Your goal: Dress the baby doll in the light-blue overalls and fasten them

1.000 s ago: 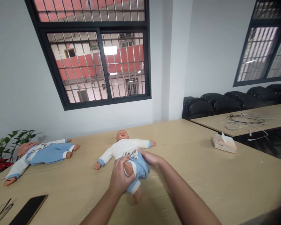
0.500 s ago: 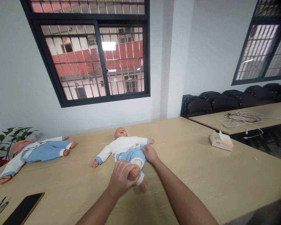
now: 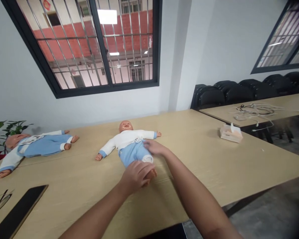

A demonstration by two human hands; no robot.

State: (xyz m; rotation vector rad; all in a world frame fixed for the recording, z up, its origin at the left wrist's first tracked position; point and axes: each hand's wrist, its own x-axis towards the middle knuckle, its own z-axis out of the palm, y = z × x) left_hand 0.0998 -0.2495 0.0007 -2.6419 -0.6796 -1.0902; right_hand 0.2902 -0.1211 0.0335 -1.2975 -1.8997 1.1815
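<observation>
A baby doll (image 3: 127, 136) lies on its back, head away from me, in a white long-sleeved top and blue trousers (image 3: 133, 152) with white cuffs. My left hand (image 3: 137, 176) is closed over its lower legs, the fingers curved across them and hiding part. Its bare feet (image 3: 153, 173) show beside those fingers. At the side of the doll's waist, my right hand (image 3: 154, 147) has its fingers on the trousers' edge, slightly blurred. One trouser leg is pushed up, the white cuff bunched on the shin.
A second baby doll (image 3: 43, 144) in similar clothes lies at left, near a leafy plant (image 3: 8, 129). A dark phone (image 3: 22, 209) and eyeglasses (image 3: 0, 202) are front left. To the right are a tissue box (image 3: 231, 133), a cable-strewn table (image 3: 221, 114) and black chairs (image 3: 211, 97).
My view has tipped downward. My left hand has gone from gripping a raised foot to lying over the lowered legs. My right hand stays at the doll's hip, slightly higher on the trousers.
</observation>
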